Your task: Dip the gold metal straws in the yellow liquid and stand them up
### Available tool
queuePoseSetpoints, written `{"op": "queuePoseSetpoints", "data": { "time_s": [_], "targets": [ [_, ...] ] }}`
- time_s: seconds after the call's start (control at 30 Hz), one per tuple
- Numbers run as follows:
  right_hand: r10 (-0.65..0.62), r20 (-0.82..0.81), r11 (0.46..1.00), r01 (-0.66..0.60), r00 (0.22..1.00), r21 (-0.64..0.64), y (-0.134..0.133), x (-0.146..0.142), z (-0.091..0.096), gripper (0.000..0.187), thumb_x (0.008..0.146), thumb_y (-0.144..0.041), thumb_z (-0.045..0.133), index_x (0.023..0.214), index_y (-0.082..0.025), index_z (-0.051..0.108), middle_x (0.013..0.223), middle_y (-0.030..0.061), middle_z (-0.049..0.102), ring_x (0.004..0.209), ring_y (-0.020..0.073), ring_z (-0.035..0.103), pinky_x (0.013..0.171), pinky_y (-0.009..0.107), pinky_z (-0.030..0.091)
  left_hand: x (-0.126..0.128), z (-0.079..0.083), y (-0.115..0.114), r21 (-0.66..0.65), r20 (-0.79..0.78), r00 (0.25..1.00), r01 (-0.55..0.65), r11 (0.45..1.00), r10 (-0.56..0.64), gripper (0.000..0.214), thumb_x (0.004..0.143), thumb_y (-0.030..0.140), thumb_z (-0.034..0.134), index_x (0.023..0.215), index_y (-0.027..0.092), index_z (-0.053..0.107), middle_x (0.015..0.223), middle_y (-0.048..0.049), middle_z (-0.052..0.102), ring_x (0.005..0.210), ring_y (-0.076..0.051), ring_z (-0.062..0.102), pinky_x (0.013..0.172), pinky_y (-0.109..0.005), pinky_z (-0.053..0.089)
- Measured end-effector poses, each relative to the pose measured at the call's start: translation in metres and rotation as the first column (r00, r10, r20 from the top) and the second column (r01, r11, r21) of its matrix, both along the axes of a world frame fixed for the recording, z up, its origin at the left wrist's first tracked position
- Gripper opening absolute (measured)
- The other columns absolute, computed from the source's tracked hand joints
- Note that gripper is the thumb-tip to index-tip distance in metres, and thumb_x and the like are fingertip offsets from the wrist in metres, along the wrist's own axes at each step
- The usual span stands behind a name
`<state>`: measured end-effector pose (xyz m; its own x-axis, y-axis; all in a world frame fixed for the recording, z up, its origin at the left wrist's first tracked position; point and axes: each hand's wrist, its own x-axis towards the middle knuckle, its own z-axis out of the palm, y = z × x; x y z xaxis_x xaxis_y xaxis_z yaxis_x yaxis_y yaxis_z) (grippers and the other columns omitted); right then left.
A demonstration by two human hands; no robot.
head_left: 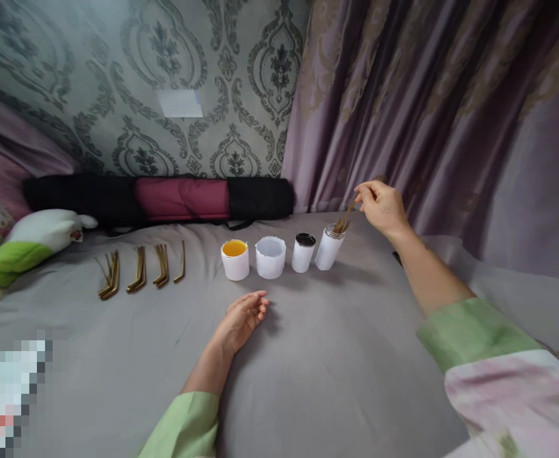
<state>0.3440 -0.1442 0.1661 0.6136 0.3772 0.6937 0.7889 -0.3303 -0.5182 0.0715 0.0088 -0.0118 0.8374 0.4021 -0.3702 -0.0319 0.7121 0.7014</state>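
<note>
My right hand (379, 205) pinches the upper end of a thin brass-coloured rod (351, 208) above a tall white-wrapped glass jar (326, 250). More such rods (341, 227) stick up out of the jar's mouth; the held rod's lower end merges with them. My left hand (244, 318) rests on the grey sheet, fingers loosely curled and holding nothing. Just beyond it stand a white cup with a yellow inside (235, 264), a white-wrapped tub (270, 262) and a white cup with a dark inside (302, 256). Bent, L-shaped rods lie in groups at left, the nearest-edge bundle (111, 277) leftmost.
Other rod groups (139, 272) (162, 267) and a single rod (181, 264) lie beside that bundle. A black and maroon rolled bag (181, 198) lies along the wall. A plush toy (41, 232) is at left, a purple curtain (432, 127) at right.
</note>
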Motion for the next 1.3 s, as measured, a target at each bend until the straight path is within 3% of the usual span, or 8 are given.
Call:
{"op": "queuePoseSetpoints", "data": {
  "time_s": [0.37, 0.6, 1.3],
  "targets": [
    [0.048, -0.015, 0.981, -0.050, 0.999, -0.185, 0.012, 0.011, -0.017, 0.025, 0.080, -0.031, 0.043, 0.081, -0.018, 0.064, 0.069, 0.0012, 0.063, 0.053, 0.0095, 0.052, 0.052, 0.022, 0.039, -0.001, -0.002, 0.000, 0.003, 0.008, 1.000, 0.005, 1.000, -0.005, 0.014, 0.077, 0.013, 0.054, 0.089, 0.008, 0.059, 0.073, -0.0069, 0.060, 0.058, -0.008, 0.055, 0.052, -0.018, 0.045],
    [0.072, -0.059, 0.968, -0.084, 0.996, -0.238, 0.015, 0.019, -0.025, 0.025, 0.079, -0.032, 0.045, 0.081, -0.018, 0.066, 0.079, 0.0028, 0.065, 0.055, 0.0107, 0.054, 0.052, 0.023, 0.040, -0.001, -0.001, 0.000, 0.007, 0.016, 1.000, 0.007, 1.000, -0.007, 0.014, 0.077, 0.012, 0.055, 0.089, 0.008, 0.058, 0.073, -0.0065, 0.059, 0.058, -0.008, 0.055, 0.052, -0.018, 0.045],
    [0.011, -0.101, 0.950, -0.042, 0.995, -0.309, 0.012, 0.017, -0.032, 0.022, 0.075, -0.031, 0.050, 0.081, -0.019, 0.067, 0.068, 0.0014, 0.065, 0.051, 0.0123, 0.057, 0.054, 0.025, 0.041, 0.000, -0.003, 0.000, 0.006, 0.006, 1.000, 0.004, 1.000, -0.004, 0.015, 0.077, 0.012, 0.054, 0.090, 0.007, 0.058, 0.073, -0.0068, 0.059, 0.057, -0.008, 0.054, 0.052, -0.018, 0.045]
  ]
}}
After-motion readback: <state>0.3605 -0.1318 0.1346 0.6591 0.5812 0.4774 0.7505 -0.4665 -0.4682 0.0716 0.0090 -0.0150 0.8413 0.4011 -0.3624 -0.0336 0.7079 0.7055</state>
